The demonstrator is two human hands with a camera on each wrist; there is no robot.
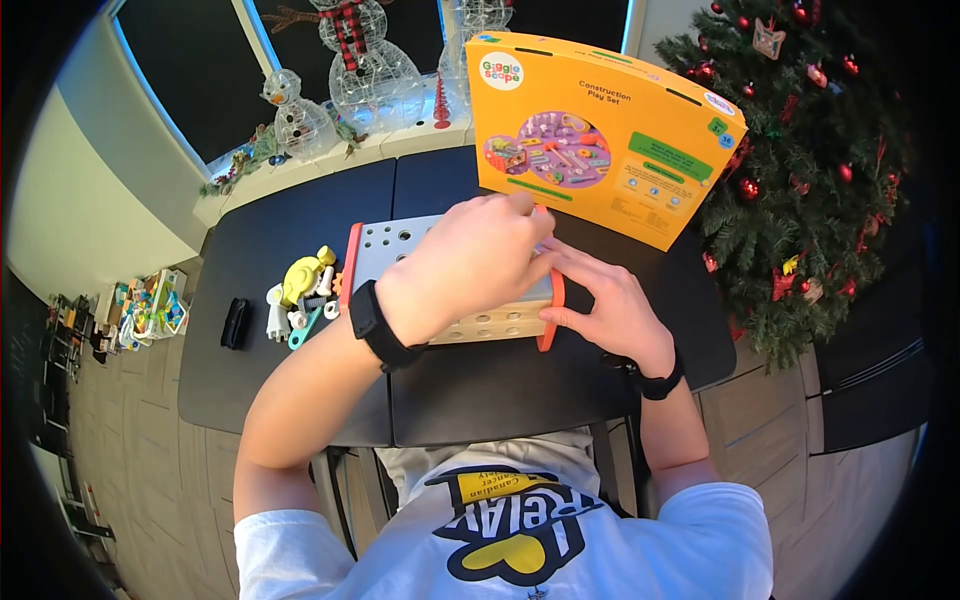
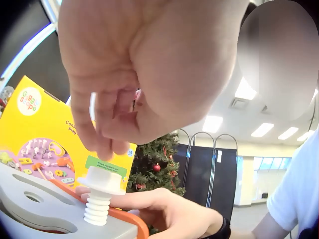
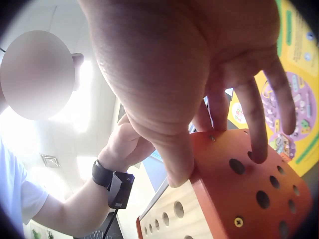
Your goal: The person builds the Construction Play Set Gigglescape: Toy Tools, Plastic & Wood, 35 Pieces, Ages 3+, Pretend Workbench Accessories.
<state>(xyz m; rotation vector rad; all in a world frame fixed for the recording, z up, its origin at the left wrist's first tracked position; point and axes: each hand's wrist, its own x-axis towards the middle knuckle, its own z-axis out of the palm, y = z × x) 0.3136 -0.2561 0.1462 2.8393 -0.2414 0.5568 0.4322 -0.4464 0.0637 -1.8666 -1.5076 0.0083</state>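
A toy workbench has a grey top [image 1: 378, 262], a wooden front [image 3: 192, 216] with holes and orange end panels [image 3: 219, 179]. In the left wrist view, a white threaded bolt [image 2: 101, 191] stands upright at the top's right end. Just above its head hang the loosely bent fingers of my left hand [image 1: 480, 255], with a small gap visible. My right hand [image 1: 615, 305] rests against the bench's right end. Its thumb touches the front edge, and its extended fingers spread over the orange side [image 3: 199, 74]. Both hands partly cover the bench in the head view.
Yellow, white and teal toy parts [image 1: 305, 285] lie left of the bench, beside a black case [image 1: 236, 323] on the black table [image 1: 480, 400]. Behind stands a large yellow box [image 1: 600, 130]; a decorated tree [image 1: 800, 200] is at the right.
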